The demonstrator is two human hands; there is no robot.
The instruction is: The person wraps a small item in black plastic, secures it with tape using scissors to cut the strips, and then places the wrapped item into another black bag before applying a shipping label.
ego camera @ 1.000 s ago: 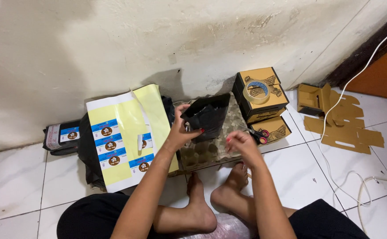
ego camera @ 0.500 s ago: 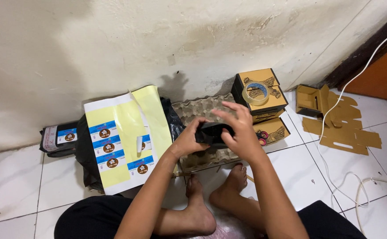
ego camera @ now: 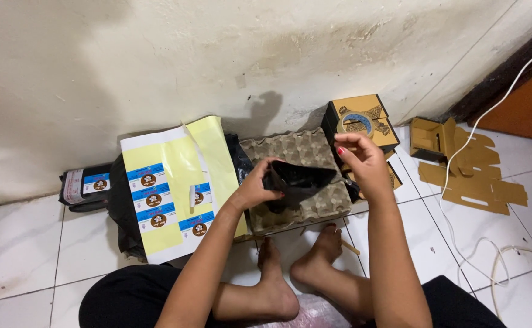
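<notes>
My left hand [ego camera: 255, 184] grips a black plastic bag [ego camera: 299, 180] at its left edge, holding it above a grey cardboard egg tray [ego camera: 302, 148] on the floor. My right hand [ego camera: 361, 159] is raised just right of the bag, fingers curled and pinched near its upper corner; I cannot tell whether it touches the bag. My bare feet [ego camera: 296, 270] rest on the white tiles in front of the tray.
A yellow sticker sheet [ego camera: 168, 188] with round labels lies left of the tray on a dark bag. A brown box with a tape roll [ego camera: 358, 121] stands at the right. Flat cardboard cut-outs [ego camera: 469, 176] and a white cable [ego camera: 460, 158] lie far right. A wall is behind.
The black bag was held open and upright, then bunched between both hands over the tray. Now my right hand has lifted off to the right and the bag hangs from my left.
</notes>
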